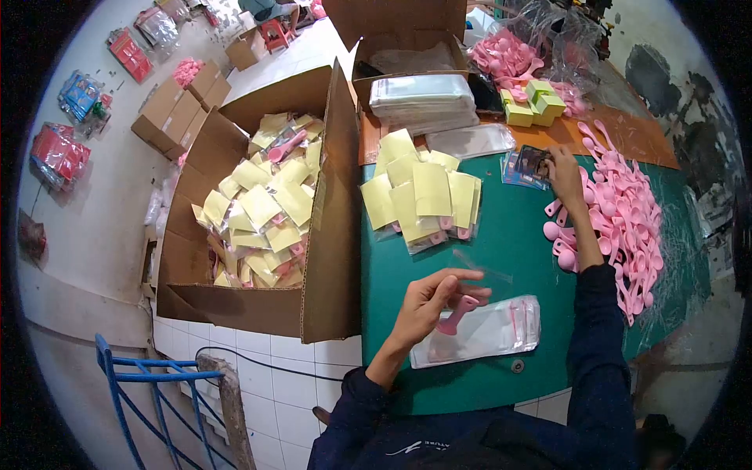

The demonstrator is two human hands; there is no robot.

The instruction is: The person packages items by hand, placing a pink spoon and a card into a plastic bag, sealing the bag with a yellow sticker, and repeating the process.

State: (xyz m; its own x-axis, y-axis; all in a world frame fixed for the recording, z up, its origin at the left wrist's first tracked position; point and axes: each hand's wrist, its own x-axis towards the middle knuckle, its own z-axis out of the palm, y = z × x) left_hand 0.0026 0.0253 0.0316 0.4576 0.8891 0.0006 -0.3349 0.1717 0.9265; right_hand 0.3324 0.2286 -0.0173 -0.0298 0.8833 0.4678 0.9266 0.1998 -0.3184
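Note:
My left hand (439, 301) is closed around a pink plastic spoon (457, 316), held over a stack of clear plastic bags (486, 335). A thin clear plastic piece (484, 270) shows just beyond its fingertips. At the far side of the table my right hand (565, 174) has its fingers bent onto the edge of a small pile of dark printed cards (517, 170), pinching the top card. Right beside that forearm lies a large heap of pink spoons (623, 223). Filled bags with pale yellow cards (423, 188) are piled left of the cards.
A large open carton (321, 235) with many filled packets stands left of the green table (399, 313). Further back are stacked clear bags (423, 98), yellow card blocks (540, 102) and more pink spoons (505, 59). A blue metal trolley frame (157, 372) stands lower left.

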